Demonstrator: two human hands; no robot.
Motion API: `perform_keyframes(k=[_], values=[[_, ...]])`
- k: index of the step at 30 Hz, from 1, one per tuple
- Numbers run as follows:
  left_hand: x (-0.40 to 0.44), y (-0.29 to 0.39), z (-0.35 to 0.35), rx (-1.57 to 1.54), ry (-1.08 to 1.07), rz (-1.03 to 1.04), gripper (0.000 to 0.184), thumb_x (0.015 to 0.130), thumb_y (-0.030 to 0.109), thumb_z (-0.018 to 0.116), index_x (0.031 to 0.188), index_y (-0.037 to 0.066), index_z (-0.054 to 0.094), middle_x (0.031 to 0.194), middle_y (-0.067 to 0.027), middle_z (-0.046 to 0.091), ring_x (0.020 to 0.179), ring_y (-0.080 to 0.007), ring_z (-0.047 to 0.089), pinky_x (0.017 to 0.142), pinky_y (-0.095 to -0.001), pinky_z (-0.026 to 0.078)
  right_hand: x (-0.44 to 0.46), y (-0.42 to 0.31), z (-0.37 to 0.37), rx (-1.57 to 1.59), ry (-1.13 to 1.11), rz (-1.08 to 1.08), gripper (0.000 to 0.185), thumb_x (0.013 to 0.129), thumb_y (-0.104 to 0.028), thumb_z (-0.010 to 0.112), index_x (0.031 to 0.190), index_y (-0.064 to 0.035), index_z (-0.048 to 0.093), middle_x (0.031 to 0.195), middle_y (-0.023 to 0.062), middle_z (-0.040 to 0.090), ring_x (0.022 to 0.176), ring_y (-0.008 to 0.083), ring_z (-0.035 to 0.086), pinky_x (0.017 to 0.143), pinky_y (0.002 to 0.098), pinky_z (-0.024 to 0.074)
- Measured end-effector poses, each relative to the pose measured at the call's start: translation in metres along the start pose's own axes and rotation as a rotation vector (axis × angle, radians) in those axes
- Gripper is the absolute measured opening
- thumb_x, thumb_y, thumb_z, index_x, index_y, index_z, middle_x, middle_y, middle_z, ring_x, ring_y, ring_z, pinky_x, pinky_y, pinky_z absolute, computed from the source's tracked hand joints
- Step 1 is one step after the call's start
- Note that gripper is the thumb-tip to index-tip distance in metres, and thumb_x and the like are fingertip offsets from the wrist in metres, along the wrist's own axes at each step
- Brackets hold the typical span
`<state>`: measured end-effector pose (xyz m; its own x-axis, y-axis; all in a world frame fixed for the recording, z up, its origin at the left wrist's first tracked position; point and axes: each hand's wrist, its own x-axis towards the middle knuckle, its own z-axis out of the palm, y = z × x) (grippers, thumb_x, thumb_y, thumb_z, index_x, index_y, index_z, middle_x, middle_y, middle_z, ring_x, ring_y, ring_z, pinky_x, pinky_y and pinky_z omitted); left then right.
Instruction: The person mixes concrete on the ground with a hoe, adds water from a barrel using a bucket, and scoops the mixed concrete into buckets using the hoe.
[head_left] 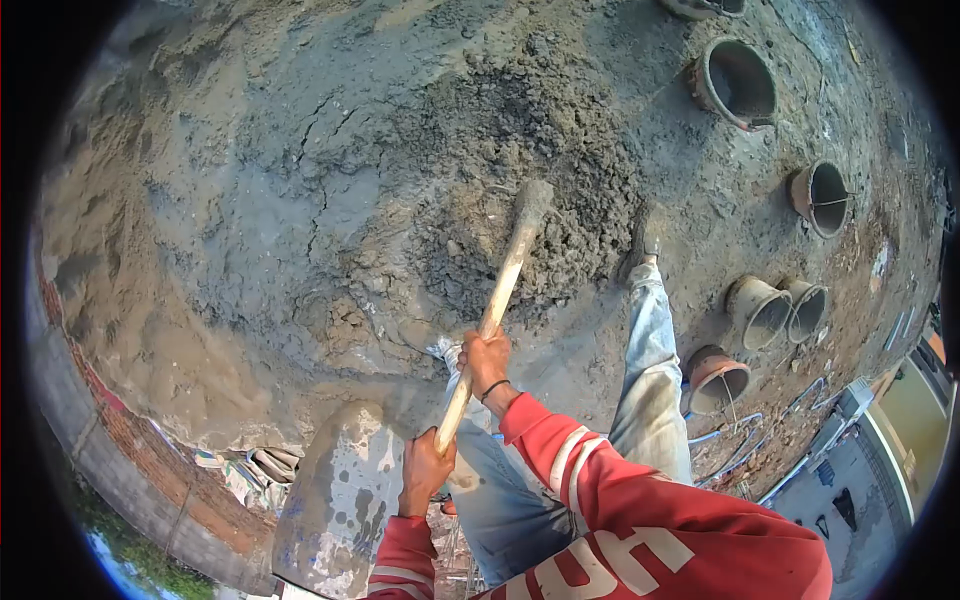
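Observation:
A long wooden-handled hoe (pixel 508 275) slants across the middle of the view. Its mortar-caked head rests in a mound of wet grey mortar (pixel 590 190), which hides the blade. My right hand (pixel 485 360), with a dark band at the wrist, is wrapped round the middle of the handle. Closer to my body, my left hand (pixel 428 460) is closed round its lower end. The mound has a rough, lumpy surface, and smoother grey mix (pixel 260 220) with cracks spreads to its left.
Several mortar-stained buckets stand on the right, among them a large bucket (pixel 740 85) and a reddish bucket (pixel 718 380). A wet, stained board (pixel 340 500) lies at lower left by some sacks (pixel 262 472). My feet stand at the mound's near edge. Blue pipe (pixel 745 450) lies lower right.

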<state>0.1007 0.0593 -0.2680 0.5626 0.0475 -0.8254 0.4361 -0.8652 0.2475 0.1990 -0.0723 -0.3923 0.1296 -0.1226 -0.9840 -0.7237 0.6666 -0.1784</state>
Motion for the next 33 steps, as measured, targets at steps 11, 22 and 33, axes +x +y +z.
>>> perform_keyframes(k=[11, 22, 33], values=[[0.177, 0.187, 0.063, -0.495, 0.19, 0.418, 0.017, 0.085, 0.016, 0.067, 0.089, 0.0, 0.062, 0.067, -0.0232, 0.06, 0.07, -0.0435, 0.065, 0.058, -0.0435, 0.049, 0.053, -0.259, -0.006, -0.274, -0.031, -0.733, 0.012, 0.087, -0.005, 0.054, 0.087, -0.0061, 0.042, 0.06, 0.0008, 0.046, 0.043, 0.0103, 0.045, 0.037, 0.0269, 0.0404], [0.113, 0.119, 0.136, -1.119, -0.156, -0.345, 0.054, 0.087, 0.048, 0.067, 0.105, -0.002, 0.062, 0.081, -0.023, 0.065, 0.086, -0.0339, 0.068, 0.074, -0.0425, 0.052, 0.086, -0.08, -0.102, -0.773, 0.084, -0.446, 0.02, 0.081, -0.01, 0.062, 0.092, -0.0007, 0.048, 0.061, 0.0102, 0.053, 0.046, 0.0214, 0.056, 0.043, 0.0369, 0.0454], [0.162, 0.156, -0.053, -1.4, 0.637, 0.023, 0.018, 0.091, 0.012, 0.068, 0.086, 0.0, 0.056, 0.06, -0.001, 0.054, 0.045, -0.0089, 0.048, 0.041, -0.0268, 0.039, -0.006, -0.038, -0.073, -1.274, -0.313, -1.021, 0.052, 0.073, -0.034, 0.075, 0.11, -0.0055, 0.051, 0.079, 0.0176, 0.063, 0.074, 0.041, 0.062, 0.064, 0.0501, 0.0465]])
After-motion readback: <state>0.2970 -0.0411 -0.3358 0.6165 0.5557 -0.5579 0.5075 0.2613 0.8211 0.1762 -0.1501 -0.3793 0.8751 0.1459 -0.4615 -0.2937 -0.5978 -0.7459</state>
